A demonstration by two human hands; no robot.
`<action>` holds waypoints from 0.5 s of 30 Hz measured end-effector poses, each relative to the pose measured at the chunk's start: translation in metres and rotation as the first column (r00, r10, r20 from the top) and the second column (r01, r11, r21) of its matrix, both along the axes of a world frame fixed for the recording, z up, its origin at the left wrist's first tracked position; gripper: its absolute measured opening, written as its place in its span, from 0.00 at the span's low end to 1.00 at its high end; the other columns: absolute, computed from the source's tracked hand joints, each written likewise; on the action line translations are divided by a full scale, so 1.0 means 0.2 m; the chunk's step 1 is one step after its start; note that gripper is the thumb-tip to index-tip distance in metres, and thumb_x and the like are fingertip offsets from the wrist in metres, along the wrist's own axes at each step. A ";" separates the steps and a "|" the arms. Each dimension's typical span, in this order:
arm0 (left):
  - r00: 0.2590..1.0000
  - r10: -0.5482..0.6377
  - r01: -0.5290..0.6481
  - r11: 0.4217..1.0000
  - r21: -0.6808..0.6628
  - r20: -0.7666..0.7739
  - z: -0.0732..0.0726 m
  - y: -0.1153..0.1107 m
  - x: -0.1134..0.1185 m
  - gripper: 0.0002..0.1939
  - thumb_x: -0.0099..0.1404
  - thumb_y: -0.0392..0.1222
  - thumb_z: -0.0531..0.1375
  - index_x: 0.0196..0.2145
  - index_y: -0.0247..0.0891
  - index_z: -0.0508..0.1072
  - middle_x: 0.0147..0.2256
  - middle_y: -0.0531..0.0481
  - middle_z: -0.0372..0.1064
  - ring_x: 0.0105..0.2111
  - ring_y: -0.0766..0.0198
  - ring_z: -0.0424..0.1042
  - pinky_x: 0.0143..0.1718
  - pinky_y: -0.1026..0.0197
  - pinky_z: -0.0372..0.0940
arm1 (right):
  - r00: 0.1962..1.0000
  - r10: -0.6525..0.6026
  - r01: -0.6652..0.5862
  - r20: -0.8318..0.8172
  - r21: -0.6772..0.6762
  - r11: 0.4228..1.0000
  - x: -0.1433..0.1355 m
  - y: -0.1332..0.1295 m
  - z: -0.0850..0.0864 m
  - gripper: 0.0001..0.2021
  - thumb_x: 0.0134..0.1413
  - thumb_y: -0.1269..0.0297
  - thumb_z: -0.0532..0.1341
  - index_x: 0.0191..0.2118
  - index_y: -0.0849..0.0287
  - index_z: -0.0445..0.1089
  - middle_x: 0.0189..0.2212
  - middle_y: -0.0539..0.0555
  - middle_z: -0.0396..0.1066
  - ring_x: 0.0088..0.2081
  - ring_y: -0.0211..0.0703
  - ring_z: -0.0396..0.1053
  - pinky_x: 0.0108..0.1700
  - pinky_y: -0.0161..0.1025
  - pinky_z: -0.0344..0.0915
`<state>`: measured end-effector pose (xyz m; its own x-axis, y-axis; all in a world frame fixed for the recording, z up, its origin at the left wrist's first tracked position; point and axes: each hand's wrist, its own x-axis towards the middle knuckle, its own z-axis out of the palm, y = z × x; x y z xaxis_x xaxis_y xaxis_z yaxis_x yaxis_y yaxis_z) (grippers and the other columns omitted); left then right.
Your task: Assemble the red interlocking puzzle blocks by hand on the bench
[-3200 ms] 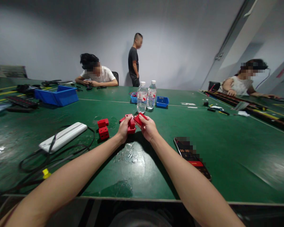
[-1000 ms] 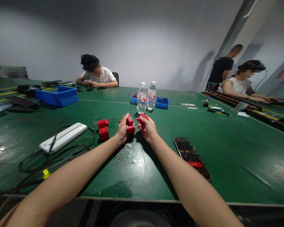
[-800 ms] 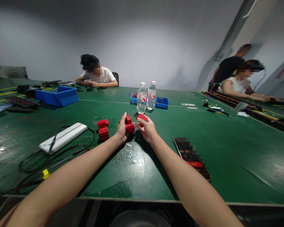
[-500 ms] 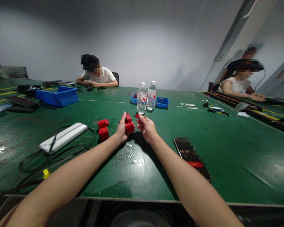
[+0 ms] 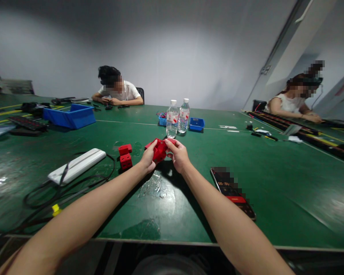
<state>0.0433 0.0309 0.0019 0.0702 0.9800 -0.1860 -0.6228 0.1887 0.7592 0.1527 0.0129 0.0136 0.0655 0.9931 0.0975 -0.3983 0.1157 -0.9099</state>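
Our left hand (image 5: 149,158) gripped a cluster of red blocks (image 5: 159,150) over the table (image 5: 189,225), and our right hand (image 5: 180,156) pinched a red piece (image 5: 172,140) between thumb and fingers, right up against that cluster; whether the two were joined, we could not tell. Left of our hands, two loose red blocks (image 5: 125,161) sat on the table, one just behind the other. Beyond our fingers stood two upright water bottles (image 5: 172,122), with a small blue tray (image 5: 197,124) just to their right. A phone (image 5: 232,193) lay beside our right forearm, while a white bar (image 5: 77,165) and a tangled black cable (image 5: 43,206) lay to our left. Farther off were a large blue bin (image 5: 74,116) and a seated person in white (image 5: 129,92).
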 end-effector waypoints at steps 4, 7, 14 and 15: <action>0.998 0.064 -0.065 0.998 -0.022 -0.019 -0.01 0.02 -0.01 0.11 0.65 0.43 0.55 0.40 0.33 0.69 0.25 0.50 0.71 0.19 0.66 0.70 0.20 0.65 0.66 | 0.996 -0.029 0.027 0.082 0.036 0.999 0.00 0.00 -0.01 0.23 0.34 0.57 0.70 0.40 0.60 0.68 0.27 0.47 0.69 0.24 0.32 0.61 0.22 0.29 0.54; 0.988 0.140 -0.138 0.990 0.031 -0.060 -0.02 0.01 -0.01 0.12 0.63 0.43 0.58 0.43 0.34 0.69 0.29 0.49 0.73 0.21 0.67 0.70 0.23 0.64 0.67 | 0.988 -0.074 0.063 0.137 0.083 0.995 0.00 0.00 -0.02 0.24 0.35 0.60 0.69 0.41 0.59 0.65 0.28 0.47 0.69 0.25 0.32 0.63 0.23 0.29 0.57; 0.953 0.262 -0.232 0.954 0.190 -0.152 -0.02 0.00 -0.01 0.14 0.59 0.43 0.63 0.42 0.35 0.72 0.37 0.45 0.74 0.30 0.64 0.74 0.32 0.64 0.68 | 0.928 -0.124 0.041 0.351 0.234 0.971 0.01 0.01 -0.04 0.21 0.34 0.68 0.68 0.40 0.58 0.66 0.31 0.48 0.70 0.31 0.35 0.67 0.35 0.32 0.65; 0.945 0.280 -0.243 0.946 0.215 -0.167 -0.03 0.01 -0.01 0.15 0.58 0.43 0.63 0.42 0.35 0.72 0.38 0.45 0.74 0.31 0.64 0.73 0.33 0.65 0.68 | 0.916 -0.114 0.016 0.384 0.249 0.968 0.01 0.01 -0.05 0.21 0.34 0.69 0.67 0.40 0.58 0.67 0.32 0.48 0.70 0.32 0.35 0.67 0.36 0.33 0.65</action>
<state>0.0404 0.0322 -0.0038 -0.2119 0.9771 0.0200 -0.4686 -0.1195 0.8753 0.1551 0.0158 0.0045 0.0369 0.9326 0.3590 0.0013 0.3592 -0.9332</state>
